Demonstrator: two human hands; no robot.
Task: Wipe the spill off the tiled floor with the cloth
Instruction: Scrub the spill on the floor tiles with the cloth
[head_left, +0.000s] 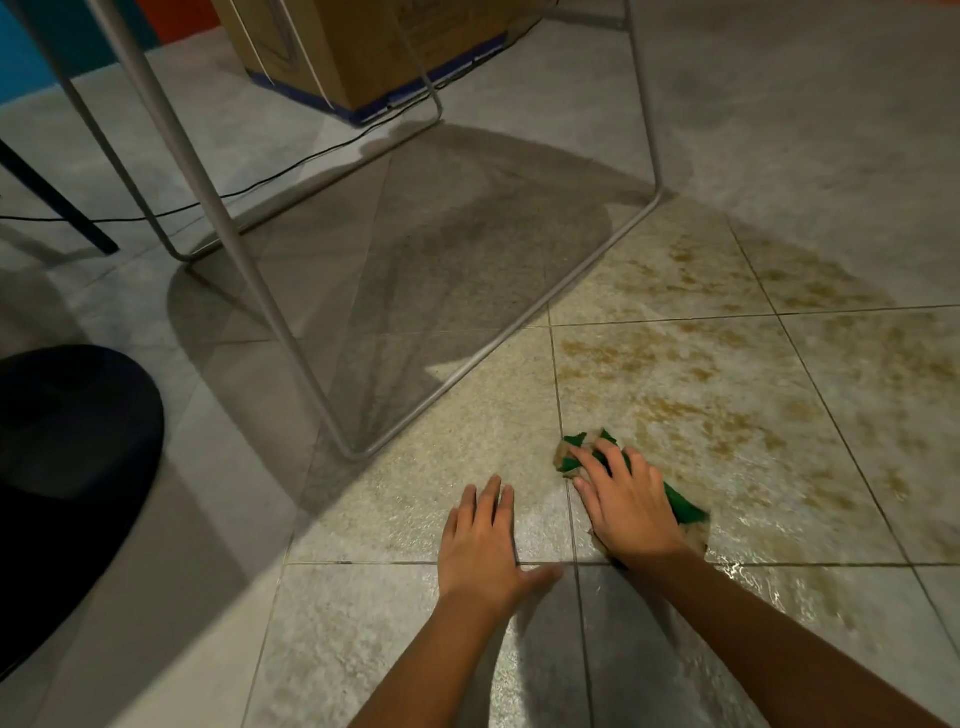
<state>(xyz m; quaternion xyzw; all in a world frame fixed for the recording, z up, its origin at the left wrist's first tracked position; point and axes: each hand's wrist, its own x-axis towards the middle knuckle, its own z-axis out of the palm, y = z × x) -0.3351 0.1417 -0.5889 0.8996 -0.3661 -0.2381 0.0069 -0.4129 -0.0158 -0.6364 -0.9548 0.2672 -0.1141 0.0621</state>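
Note:
A green and tan cloth (685, 506) lies on the tiled floor (395, 499), mostly covered by my right hand (628, 501), which presses flat on it with fingers spread. A brownish spill (727, 374) spreads across the tiles beyond and to the right of the cloth, with a wet sheen near my right forearm. To the left of the cloth, my left hand (485, 545) rests flat on the bare floor with straight fingers.
A grey metal tube frame (291, 332) stands just beyond my hands, its foot bar running diagonally to the upper right. A cardboard box (358, 52) and a black cable (291, 166) lie behind it. A dark rounded object (67, 441) sits at the left.

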